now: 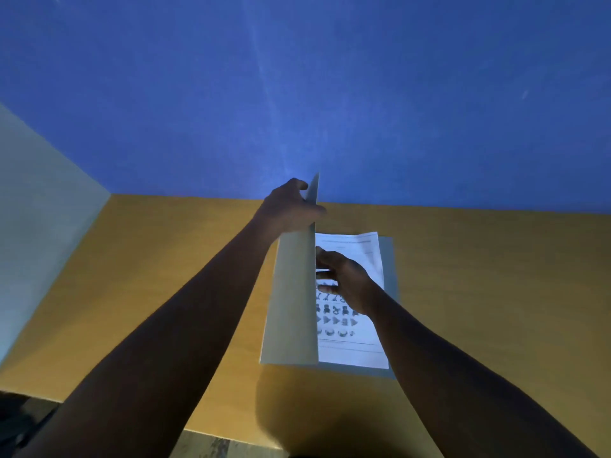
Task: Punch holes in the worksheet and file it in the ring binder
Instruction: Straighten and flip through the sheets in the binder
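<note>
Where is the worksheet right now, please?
In the head view it lies just right of centre on the binder's open right half, on the table, under the right hand, beside the cover lifted by the left hand.

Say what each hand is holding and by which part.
The left hand holds the binder's front cover by its far top edge. The right hand rests flat on the worksheet, gripping nothing.

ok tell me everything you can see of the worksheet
The worksheet is a white printed sheet of paper lying flat inside the open grey binder on the wooden table. It carries faint lines of text at the top, rows of small dark pictures in the middle and ruled lines near the bottom. The raised binder cover, held by the left hand, hides its left edge. The right hand rests on its middle, fingers toward the spine.
</note>
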Motion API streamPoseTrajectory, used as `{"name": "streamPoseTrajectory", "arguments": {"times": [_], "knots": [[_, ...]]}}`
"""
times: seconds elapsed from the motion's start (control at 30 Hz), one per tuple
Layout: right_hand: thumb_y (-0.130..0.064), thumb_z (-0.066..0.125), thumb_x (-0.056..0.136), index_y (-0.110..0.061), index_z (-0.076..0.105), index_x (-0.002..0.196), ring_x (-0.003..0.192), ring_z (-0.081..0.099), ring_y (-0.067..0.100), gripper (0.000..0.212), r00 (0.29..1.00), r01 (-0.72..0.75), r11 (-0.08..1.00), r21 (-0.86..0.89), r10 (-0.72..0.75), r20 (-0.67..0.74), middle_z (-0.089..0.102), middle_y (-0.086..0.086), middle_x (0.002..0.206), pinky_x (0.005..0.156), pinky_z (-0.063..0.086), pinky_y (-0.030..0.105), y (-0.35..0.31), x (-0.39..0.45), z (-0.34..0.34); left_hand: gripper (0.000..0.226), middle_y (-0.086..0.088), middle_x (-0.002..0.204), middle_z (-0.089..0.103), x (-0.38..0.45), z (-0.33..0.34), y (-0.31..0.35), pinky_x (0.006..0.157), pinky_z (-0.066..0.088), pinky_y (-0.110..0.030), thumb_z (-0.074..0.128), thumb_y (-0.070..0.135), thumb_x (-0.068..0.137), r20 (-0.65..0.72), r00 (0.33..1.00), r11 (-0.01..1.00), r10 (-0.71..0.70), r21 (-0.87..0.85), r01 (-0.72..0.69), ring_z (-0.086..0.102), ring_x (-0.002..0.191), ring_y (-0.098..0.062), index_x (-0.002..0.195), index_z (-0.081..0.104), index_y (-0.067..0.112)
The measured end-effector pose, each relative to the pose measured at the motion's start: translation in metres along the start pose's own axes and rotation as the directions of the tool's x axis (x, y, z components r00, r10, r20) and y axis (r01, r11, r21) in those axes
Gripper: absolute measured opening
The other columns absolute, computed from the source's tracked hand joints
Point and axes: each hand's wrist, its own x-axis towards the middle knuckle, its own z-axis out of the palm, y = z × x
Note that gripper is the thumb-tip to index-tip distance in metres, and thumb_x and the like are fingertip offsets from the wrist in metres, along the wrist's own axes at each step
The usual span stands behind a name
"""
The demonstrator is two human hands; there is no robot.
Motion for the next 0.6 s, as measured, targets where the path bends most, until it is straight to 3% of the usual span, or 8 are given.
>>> {"name": "streamPoseTrajectory", "arguments": {"times": [0.1, 0.37, 0.47, 0.6], "knots": [[-0.049, 0.062, 0.089, -0.016, 0.062, 0.119, 0.111, 0.063, 0.02, 0.045, 0.998, -0.041, 0.998, -0.039, 0.04, -0.042, 0.069, 0.001, 0.118, 0.09, 0.052, 0.036, 0.013, 0.001, -0.002, 0.069, -0.003, 0.125, 0.06, 0.002, -0.023, -0.012, 0.09, 0.057, -0.042, 0.074, 0.027, 0.079, 0.021, 1.0, 0.998, -0.007, -0.056, 0.008, 0.064, 0.103, -0.021, 0.142, 0.046, 0.019], [-0.031, 0.07, 0.089, -0.018, 0.063, 0.097, 0.11, 0.06, 0.026, 0.018, 0.97, -0.172, 0.976, -0.134, 0.144, -0.198, 0.064, 0.012, 0.118, 0.09, 0.052, 0.037, 0.041, 0.011, -0.012, 0.042, -0.005, 0.11, 0.071, 0.009, -0.082, -0.058, 0.096, 0.055, -0.041, 0.071, 0.01, 0.085, 0.037, 0.996, 0.993, -0.077, -0.091, 0.08, 0.068, 0.103, -0.021, 0.124, 0.06, 0.018], [-0.028, 0.071, 0.088, -0.009, 0.066, 0.105, 0.108, 0.063, 0.027, 0.026, 0.948, -0.227, 0.956, -0.187, 0.173, -0.268, 0.065, 0.017, 0.115, 0.083, 0.054, 0.033, 0.045, 0.015, -0.013, 0.044, -0.006, 0.108, 0.071, 0.007, -0.1, -0.072, 0.09, 0.055, -0.036, 0.071, 0.004, 0.083, -0.022, 0.996, 0.995, -0.091, -0.05, 0.089, 0.067, 0.097, -0.021, 0.124, 0.062, 0.015], [-0.025, 0.068, 0.09, -0.009, 0.064, 0.106, 0.107, 0.064, 0.028, 0.024, 0.937, -0.261, 0.928, -0.265, 0.177, -0.302, 0.066, 0.017, 0.112, 0.092, 0.055, 0.038, 0.05, 0.02, -0.015, 0.05, -0.014, 0.11, 0.07, 0.007, -0.119, -0.094, 0.085, 0.052, -0.035, 0.075, -0.002, 0.077, -0.11, 0.988, 0.99, -0.107, 0.078, 0.116, 0.065, 0.092, -0.025, 0.125, 0.063, 0.006]]}}
